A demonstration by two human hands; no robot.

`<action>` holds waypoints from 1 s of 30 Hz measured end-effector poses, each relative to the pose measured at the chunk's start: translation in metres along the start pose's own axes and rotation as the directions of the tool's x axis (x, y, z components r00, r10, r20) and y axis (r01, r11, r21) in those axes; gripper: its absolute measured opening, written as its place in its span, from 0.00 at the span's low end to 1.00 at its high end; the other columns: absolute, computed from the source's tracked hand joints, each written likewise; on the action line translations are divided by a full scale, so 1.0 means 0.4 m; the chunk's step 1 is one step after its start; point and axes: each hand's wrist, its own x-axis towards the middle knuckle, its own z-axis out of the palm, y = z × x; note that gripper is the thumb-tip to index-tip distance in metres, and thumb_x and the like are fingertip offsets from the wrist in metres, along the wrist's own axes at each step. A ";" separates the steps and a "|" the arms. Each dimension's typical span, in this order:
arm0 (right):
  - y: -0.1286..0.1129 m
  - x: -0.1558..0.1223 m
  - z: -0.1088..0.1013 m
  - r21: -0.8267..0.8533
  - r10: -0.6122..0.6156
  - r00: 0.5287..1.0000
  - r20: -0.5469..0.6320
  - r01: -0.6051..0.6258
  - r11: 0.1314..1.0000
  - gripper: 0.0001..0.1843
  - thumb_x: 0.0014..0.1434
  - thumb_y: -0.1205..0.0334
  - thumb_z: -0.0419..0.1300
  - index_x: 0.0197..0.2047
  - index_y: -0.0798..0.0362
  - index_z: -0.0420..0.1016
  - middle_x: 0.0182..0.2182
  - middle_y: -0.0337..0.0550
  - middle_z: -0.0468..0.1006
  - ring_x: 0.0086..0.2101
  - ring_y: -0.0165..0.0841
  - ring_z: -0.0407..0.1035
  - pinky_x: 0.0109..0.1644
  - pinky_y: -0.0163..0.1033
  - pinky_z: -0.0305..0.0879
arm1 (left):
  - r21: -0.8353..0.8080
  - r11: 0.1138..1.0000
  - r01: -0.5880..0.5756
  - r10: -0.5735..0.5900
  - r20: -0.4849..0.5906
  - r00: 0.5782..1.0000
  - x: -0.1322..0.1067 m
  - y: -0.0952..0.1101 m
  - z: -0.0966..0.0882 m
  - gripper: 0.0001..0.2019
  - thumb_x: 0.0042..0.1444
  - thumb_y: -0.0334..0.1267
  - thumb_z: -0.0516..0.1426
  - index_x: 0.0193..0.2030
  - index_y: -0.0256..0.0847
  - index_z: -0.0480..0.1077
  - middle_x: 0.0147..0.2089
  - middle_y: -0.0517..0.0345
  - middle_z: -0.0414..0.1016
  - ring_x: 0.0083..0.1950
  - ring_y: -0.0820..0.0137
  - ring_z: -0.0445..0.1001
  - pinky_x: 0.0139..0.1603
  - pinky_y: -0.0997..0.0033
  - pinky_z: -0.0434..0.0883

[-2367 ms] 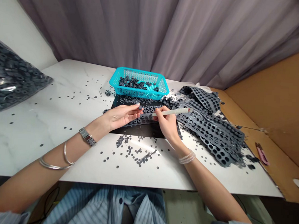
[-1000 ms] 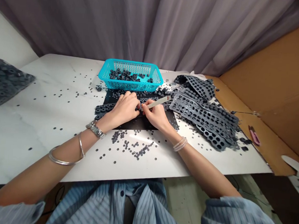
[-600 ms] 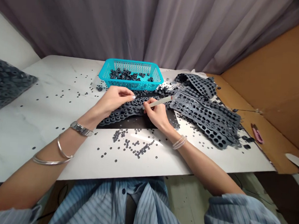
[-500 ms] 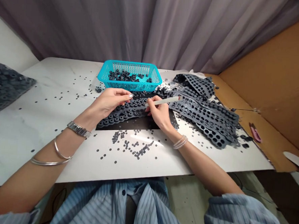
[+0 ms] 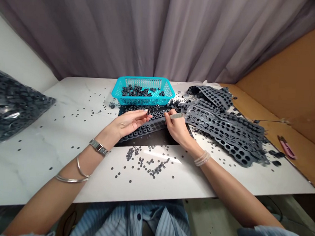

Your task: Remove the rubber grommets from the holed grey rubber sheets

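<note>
My left hand (image 5: 129, 122) is palm up over a dark rubber sheet of rings (image 5: 149, 125), and its fingertips pinch the sheet's far edge near a small dark ring. My right hand (image 5: 177, 128) is closed round a thin white stick (image 5: 177, 115), whose tip points at the sheet. The sheet lies on a black mat (image 5: 148, 138). Just behind it a turquoise basket (image 5: 143, 91) holds several dark rubber rings.
A heap of punched-out grey rubber sheets (image 5: 221, 122) lies at the right. Small dark discs (image 5: 149, 165) are scattered over the white table (image 5: 52, 126). A clear bag of dark parts (image 5: 9, 103) sits at the far left. Pink snips (image 5: 285, 147) lie on the brown board.
Both hands pressed down on the sheet, then my left hand turned palm up and lifted its edge. My right hand swung the stick's tip back to the sheet. The view shifted slightly.
</note>
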 end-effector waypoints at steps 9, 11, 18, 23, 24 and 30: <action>0.041 0.029 -0.002 0.063 -0.028 0.998 -0.050 0.031 0.998 0.15 0.68 0.53 0.48 0.30 0.48 0.59 0.23 0.37 0.68 0.25 0.34 0.62 0.34 0.39 0.54 | -0.023 1.000 0.007 -0.007 -0.009 1.000 -0.020 -0.001 0.025 0.03 0.57 0.24 0.59 0.33 0.31 0.74 0.40 0.46 0.79 0.47 0.68 0.79 0.54 0.73 0.75; 0.045 0.030 -0.003 0.074 -0.020 0.998 -0.066 0.025 0.997 0.15 0.67 0.53 0.49 0.29 0.48 0.60 0.22 0.37 0.68 0.25 0.33 0.62 0.34 0.38 0.54 | 0.004 1.000 0.015 -0.015 0.007 1.000 -0.021 0.002 0.023 0.08 0.54 0.20 0.56 0.35 0.34 0.73 0.44 0.45 0.78 0.50 0.68 0.78 0.55 0.71 0.74; 0.009 0.005 -0.015 0.266 0.037 0.999 -0.007 -0.034 0.963 0.17 0.66 0.50 0.52 0.29 0.51 0.66 0.25 0.40 0.76 0.27 0.33 0.68 0.35 0.37 0.60 | 0.379 0.921 -0.086 0.119 -0.064 0.991 -0.013 0.013 0.008 0.11 0.44 0.26 0.51 0.32 0.37 0.73 0.39 0.47 0.74 0.37 0.67 0.71 0.38 0.64 0.71; -0.030 -0.017 -0.013 0.274 -0.039 0.985 0.171 -0.010 0.962 0.17 0.65 0.51 0.54 0.28 0.52 0.69 0.25 0.40 0.77 0.28 0.33 0.69 0.36 0.37 0.61 | 0.937 0.180 -0.299 0.376 0.215 0.901 -0.039 -0.015 0.025 0.09 0.52 0.36 0.57 0.37 0.42 0.80 0.36 0.54 0.69 0.42 0.62 0.69 0.49 0.59 0.68; -0.035 -0.019 -0.012 0.269 -0.046 0.984 0.170 -0.002 0.963 0.18 0.65 0.51 0.54 0.28 0.52 0.69 0.25 0.40 0.77 0.28 0.32 0.69 0.35 0.37 0.61 | 0.950 0.031 -0.311 0.389 0.275 0.879 -0.042 -0.023 0.028 0.10 0.53 0.36 0.58 0.39 0.42 0.80 0.36 0.54 0.67 0.44 0.61 0.69 0.50 0.58 0.67; -0.055 -0.023 -0.007 0.217 -0.081 0.985 0.155 0.046 0.975 0.16 0.65 0.55 0.53 0.27 0.52 0.67 0.24 0.39 0.75 0.27 0.31 0.68 0.36 0.37 0.60 | 0.899 -0.279 -0.337 0.355 0.422 0.834 -0.032 -0.059 0.031 0.10 0.57 0.36 0.58 0.43 0.40 0.79 0.39 0.51 0.63 0.47 0.57 0.66 0.52 0.57 0.67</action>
